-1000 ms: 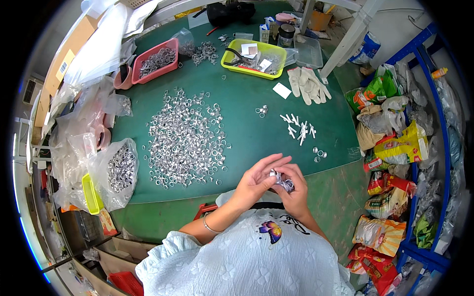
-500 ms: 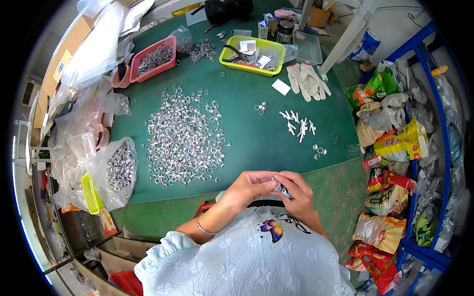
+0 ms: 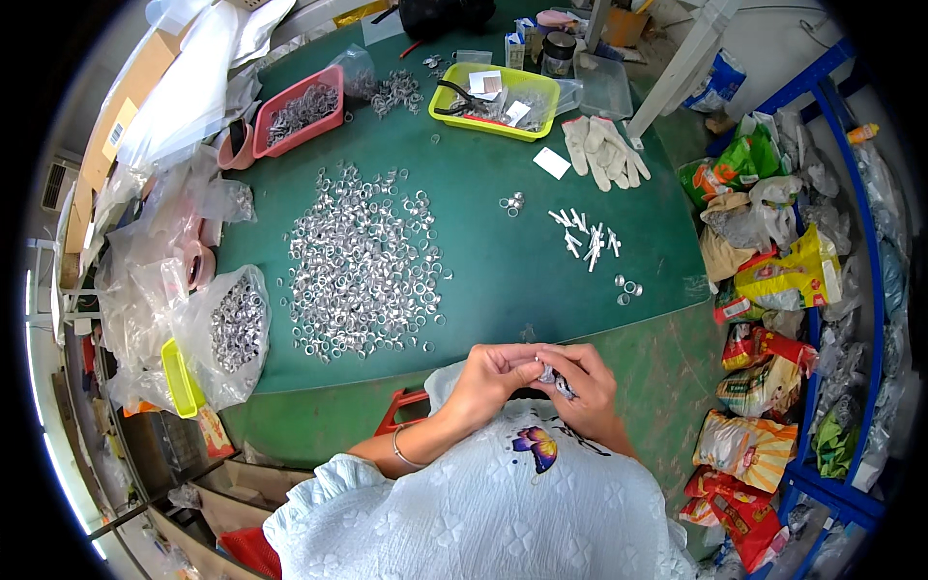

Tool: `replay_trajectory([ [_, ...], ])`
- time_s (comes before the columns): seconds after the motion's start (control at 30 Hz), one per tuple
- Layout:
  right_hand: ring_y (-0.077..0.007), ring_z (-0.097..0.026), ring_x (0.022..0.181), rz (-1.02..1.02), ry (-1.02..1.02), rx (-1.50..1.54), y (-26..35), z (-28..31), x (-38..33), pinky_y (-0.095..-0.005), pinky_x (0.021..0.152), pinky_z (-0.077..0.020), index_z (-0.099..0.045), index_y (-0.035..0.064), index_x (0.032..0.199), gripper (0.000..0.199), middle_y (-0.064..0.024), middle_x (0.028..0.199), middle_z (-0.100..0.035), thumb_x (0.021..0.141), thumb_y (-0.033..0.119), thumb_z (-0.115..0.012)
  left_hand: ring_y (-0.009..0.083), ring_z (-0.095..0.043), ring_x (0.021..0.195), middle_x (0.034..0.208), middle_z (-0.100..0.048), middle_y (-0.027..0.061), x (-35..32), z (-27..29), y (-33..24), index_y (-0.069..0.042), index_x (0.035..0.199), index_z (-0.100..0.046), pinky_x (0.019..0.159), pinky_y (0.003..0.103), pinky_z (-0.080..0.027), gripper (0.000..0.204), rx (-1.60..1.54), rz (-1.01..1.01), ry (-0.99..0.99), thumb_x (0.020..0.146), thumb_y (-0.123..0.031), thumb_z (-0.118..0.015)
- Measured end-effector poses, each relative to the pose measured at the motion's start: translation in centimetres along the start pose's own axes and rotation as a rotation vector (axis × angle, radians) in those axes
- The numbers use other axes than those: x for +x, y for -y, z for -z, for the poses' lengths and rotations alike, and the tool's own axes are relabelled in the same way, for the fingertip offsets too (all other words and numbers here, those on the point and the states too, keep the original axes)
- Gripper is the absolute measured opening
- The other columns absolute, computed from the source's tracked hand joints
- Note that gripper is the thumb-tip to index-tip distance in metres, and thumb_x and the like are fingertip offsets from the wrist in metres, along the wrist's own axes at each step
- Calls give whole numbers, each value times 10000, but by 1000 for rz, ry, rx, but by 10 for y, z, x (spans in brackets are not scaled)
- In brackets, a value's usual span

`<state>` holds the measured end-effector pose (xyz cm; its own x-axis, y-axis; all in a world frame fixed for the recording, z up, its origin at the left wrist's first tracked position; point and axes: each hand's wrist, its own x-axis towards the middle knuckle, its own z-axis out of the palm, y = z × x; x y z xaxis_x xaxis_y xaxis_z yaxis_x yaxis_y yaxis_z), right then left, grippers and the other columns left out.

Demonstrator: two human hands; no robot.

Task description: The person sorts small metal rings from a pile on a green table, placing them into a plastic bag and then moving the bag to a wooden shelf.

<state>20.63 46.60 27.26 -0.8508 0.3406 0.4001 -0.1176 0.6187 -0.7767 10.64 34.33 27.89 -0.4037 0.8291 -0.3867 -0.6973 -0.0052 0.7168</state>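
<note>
My left hand (image 3: 488,382) and my right hand (image 3: 585,387) meet close to my chest, just below the near edge of the green table mat (image 3: 483,242). Between their fingertips they pinch a small shiny metal part (image 3: 553,375); its exact shape is too small to tell. A wide pile of silver metal rings (image 3: 362,261) lies spread on the mat ahead of my left hand. A few white plastic pieces (image 3: 585,237) and a couple of loose rings (image 3: 628,287) lie ahead of my right hand.
A clear bag of rings (image 3: 232,324) sits at the left edge. At the back stand a pink tray (image 3: 300,108) and a yellow tray (image 3: 493,101), with white gloves (image 3: 604,150) beside them. Snack bags (image 3: 773,280) fill blue shelving at right.
Both hands have drawn down and closer to my chest, still joined on the small metal part. Nothing on the table has moved.
</note>
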Motion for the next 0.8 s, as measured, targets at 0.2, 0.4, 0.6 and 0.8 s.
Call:
replay_trajectory([
  [0.2, -223, -627, 771, -16, -69, 2, -2, -1, -2, -299, 618, -515, -635, 19, 962, 383, -84, 936, -617, 592, -13, -730, 168, -602, 892, 1008, -617, 135, 2, -5, -3, 81, 1101, -566, 809, 306, -517, 253, -11, 11, -12, 882, -39, -524],
  [0.4, -229, -628, 763, 11, -33, 24, 1, 0, 0, -303, 619, -517, -632, 9, 959, 384, -92, 919, -613, 590, -21, -731, 158, -598, 891, 1014, -615, 121, 1, 0, 0, 73, 1101, -568, 793, 298, -522, 269, 124, 28, -23, 873, -68, -558],
  [0.6, -224, -620, 820, -126, 0, 70, -1, -1, -2, -314, 669, -509, -632, 18, 963, 385, -91, 920, -611, 594, -21, -736, 162, -608, 874, 1000, -619, 127, 6, 3, 9, 72, 1102, -566, 777, 277, -519, 254, 3, 49, -45, 900, -72, -512],
  [0.8, -170, -553, 747, -353, -113, 223, -9, 11, 2, -269, 643, -457, -631, 12, 910, 317, -74, 867, -542, 616, -6, -750, 193, -568, 990, 1072, -583, 131, 26, -2, 15, 34, 1137, -527, 883, 338, -474, 256, -408, 139, 3, 920, -86, -461],
])
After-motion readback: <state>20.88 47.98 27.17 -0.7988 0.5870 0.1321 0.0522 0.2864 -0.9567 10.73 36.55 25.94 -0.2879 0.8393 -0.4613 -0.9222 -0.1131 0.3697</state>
